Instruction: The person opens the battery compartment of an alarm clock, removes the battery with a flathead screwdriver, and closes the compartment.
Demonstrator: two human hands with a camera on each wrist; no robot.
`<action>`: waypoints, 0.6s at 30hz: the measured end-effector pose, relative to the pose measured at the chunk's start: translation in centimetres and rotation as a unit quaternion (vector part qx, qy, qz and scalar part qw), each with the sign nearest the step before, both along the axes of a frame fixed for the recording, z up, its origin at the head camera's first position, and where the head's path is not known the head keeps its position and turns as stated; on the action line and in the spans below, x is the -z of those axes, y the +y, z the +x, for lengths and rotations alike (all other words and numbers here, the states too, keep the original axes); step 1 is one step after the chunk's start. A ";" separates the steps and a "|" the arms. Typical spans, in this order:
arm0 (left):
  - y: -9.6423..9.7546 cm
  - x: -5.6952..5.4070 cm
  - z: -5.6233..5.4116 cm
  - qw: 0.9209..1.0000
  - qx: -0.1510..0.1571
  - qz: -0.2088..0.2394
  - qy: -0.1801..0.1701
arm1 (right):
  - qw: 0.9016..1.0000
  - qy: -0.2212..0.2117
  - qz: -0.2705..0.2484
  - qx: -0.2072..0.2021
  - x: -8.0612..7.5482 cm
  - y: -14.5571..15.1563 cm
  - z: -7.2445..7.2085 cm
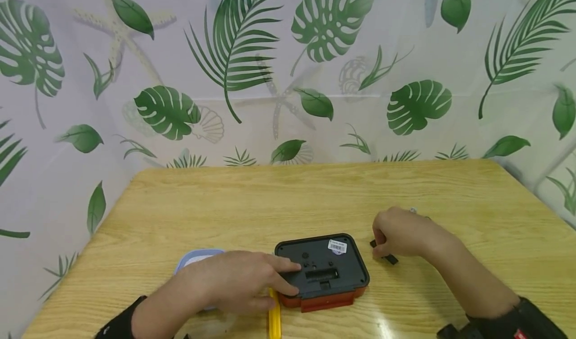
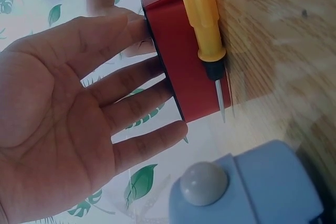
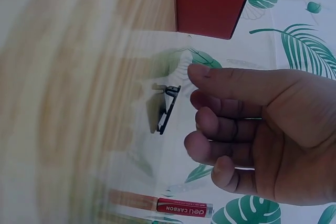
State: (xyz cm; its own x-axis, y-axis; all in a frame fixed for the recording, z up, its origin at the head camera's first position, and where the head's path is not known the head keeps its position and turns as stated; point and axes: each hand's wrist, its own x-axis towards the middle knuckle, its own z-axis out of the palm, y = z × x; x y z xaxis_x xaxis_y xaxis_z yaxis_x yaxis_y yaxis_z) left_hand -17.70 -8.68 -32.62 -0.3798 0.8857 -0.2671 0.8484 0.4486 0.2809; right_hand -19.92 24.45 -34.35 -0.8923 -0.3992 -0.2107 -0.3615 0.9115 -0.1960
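Note:
A red clock-like case (image 1: 333, 301) lies with its black back up, showing a barcode sticker and an uncovered battery slot (image 1: 321, 274). My left hand (image 1: 245, 281) rests on the left part of that back, fingers extended; in the left wrist view its fingertips (image 2: 173, 129) lie along the case's edge. Right of the case, my right hand (image 1: 402, 234) hovers low over a small black battery cover (image 1: 391, 259) on the table. The right wrist view shows a gap between the loosely bent fingers and the cover (image 3: 169, 108).
A yellow screwdriver (image 2: 202, 19) lies along the case's left side. Left of it, partly behind my left forearm, is a pale blue object (image 2: 273, 187) with a round grey knob. A red battery (image 3: 182, 208) lies on the table beyond my right hand. A leaf-patterned cloth (image 1: 270, 79) hangs behind.

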 end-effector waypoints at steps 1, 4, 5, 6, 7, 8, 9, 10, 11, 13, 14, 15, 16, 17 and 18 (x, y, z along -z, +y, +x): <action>0.0 0.0 0.0 1.000 0.000 0.000 0.000 | 1.000 -0.004 0.001 -0.001 0.1 0.0 0.0; 0.0 0.2 0.1 1.000 -0.002 0.002 -0.001 | 1.000 -0.013 0.002 -0.004 0.2 0.1 -0.1; 0.0 0.2 0.1 1.000 -0.002 0.002 0.000 | 1.000 -0.015 0.002 -0.005 0.3 0.1 -0.1; 0.0 0.2 0.1 1.000 -0.002 0.001 0.001 | 1.000 -0.018 0.001 -0.004 0.3 0.1 -0.1; 0.0 0.1 0.1 1.000 -0.002 0.000 0.002 | 1.000 -0.019 0.000 -0.004 0.3 0.2 -0.2; 0.1 0.1 0.2 1.000 -0.002 -0.001 0.003 | 1.000 -0.019 0.000 -0.006 0.3 0.2 -0.2; 0.1 0.1 0.2 1.000 -0.002 -0.001 0.004 | 1.000 -0.021 -0.001 -0.006 0.4 0.3 -0.2; 0.1 0.1 0.2 1.000 0.000 -0.002 0.008 | 1.000 -0.025 -0.002 -0.006 0.4 0.3 -0.2; 0.1 0.1 0.2 1.000 0.001 -0.003 0.011 | 0.999 -0.032 -0.004 -0.004 0.4 0.4 -0.2; 0.1 0.1 0.3 1.000 0.002 -0.003 0.016 | 0.999 -0.043 -0.008 -0.001 0.5 0.5 -0.3; 0.1 0.1 0.3 1.000 0.002 -0.003 0.017 | 0.999 -0.045 -0.008 -0.002 0.5 0.5 -0.3; 0.1 0.1 0.3 1.000 0.002 -0.003 0.018 | 0.999 -0.048 -0.009 -0.003 0.5 0.6 -0.3; 0.1 0.1 0.3 1.000 0.003 -0.003 0.019 | 0.999 -0.050 -0.010 -0.004 0.6 0.6 -0.3; 0.1 0.1 0.4 1.000 0.002 -0.003 0.018 | 0.999 -0.053 -0.011 -0.002 0.6 0.6 -0.3; 0.0 0.1 0.4 1.000 0.002 -0.002 0.017 | 0.999 -0.052 -0.009 -0.005 0.6 0.6 -0.4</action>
State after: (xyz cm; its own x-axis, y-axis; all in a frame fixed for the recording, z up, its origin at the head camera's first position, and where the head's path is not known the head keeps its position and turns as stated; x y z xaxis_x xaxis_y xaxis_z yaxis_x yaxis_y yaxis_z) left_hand -17.34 -8.64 -32.69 -0.3859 0.8857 -0.2581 0.8592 0.4469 0.2491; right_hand -20.27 25.02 -34.96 -0.8618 -0.4132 -0.2944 -0.3479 0.9037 -0.2497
